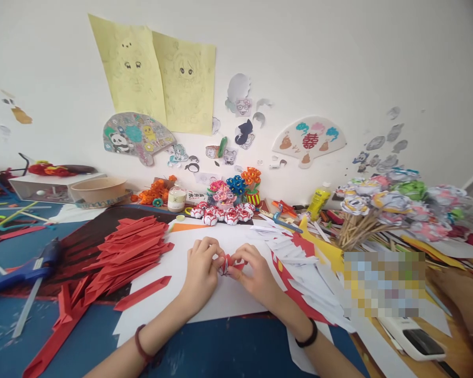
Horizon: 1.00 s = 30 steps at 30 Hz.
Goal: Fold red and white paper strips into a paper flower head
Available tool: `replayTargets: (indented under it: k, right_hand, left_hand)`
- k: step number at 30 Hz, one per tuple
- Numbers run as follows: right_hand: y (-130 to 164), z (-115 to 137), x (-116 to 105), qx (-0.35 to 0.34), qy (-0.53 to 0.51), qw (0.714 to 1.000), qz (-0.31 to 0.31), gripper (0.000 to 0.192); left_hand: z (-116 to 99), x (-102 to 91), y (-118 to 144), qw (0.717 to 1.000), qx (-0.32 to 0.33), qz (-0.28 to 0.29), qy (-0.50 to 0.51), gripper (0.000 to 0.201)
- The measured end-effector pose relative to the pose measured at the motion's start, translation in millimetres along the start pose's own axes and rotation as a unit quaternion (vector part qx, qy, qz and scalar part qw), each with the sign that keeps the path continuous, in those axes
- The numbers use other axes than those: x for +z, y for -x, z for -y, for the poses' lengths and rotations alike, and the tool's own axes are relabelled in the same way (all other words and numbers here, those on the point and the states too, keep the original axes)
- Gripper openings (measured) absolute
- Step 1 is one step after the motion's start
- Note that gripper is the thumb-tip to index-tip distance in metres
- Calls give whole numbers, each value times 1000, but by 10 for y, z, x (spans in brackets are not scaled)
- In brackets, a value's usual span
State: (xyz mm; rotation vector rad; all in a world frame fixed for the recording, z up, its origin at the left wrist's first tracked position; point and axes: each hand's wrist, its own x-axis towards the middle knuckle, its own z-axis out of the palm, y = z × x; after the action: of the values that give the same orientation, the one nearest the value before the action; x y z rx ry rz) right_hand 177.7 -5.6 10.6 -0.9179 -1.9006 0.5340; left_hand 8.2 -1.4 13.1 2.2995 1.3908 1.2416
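Observation:
Between my two hands, above the white paper sheet (208,299), is a small red and white folded paper flower (226,262). Fingers of my left hand (205,265) pinch it from the left. My right hand (254,270) grips it from the right, thumb and fingers closed on its edge. The fingertips cover much of the flower. To the left lies a pile of folded red paper strips (132,252), with one red strip (144,293) apart on the sheet. Folded white paper strips (299,262) spread out on the right.
Finished red and white paper flowers (231,215) stand in a group behind my hands. A blue glue gun (39,268) lies at left. On the right are a bundle of stemmed paper flowers (362,220), a yellow bottle (318,202) and a white device (412,336).

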Motion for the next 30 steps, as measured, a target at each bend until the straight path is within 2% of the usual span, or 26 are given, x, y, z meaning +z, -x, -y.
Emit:
replayTargets:
  k: [4, 9, 17, 20, 22, 23, 25, 27, 28, 30]
  right_hand:
    - [5, 4, -14, -7, 13, 1000, -23, 10]
    - [11, 14, -34, -13, 19, 999, -46, 11]
    - [17, -52, -39, 32, -147, 988, 34, 29]
    - [7, -50, -20, 81, -174, 981, 26, 32]
    - [4, -20, -22, 127, -237, 963, 5, 38]
    - [3, -2, -28, 154, -288, 945, 1, 44]
    - [4, 33, -43, 209, -401, 892, 27, 56]
    - [3, 55, -55, 250, -471, 842, 83, 61]
    - [0, 59, -59, 259, -485, 829, 103, 60]
    - [-12, 53, -63, 258, -488, 827, 106, 51]
  left_hand:
    - [4, -9, -8, 999, 30, 15, 8, 16]
    - [-10, -18, 8, 997, 47, 0, -54, 15]
    - [-111, -48, 34, 997, 57, 36, 22, 20]
    - [-75, -77, 8, 998, 40, 23, 46, 20]
    - [-46, -95, -11, 997, 33, 7, 72, 19]
    - [-38, -105, -18, 996, 35, 1, 88, 19]
    - [-40, -125, -26, 992, 46, -9, 120, 19]
    - [-64, -147, -24, 988, 59, -13, 143, 21]
    - [-80, -159, -21, 987, 65, -11, 150, 22]
    - [-116, -184, -16, 985, 72, 7, 155, 21]
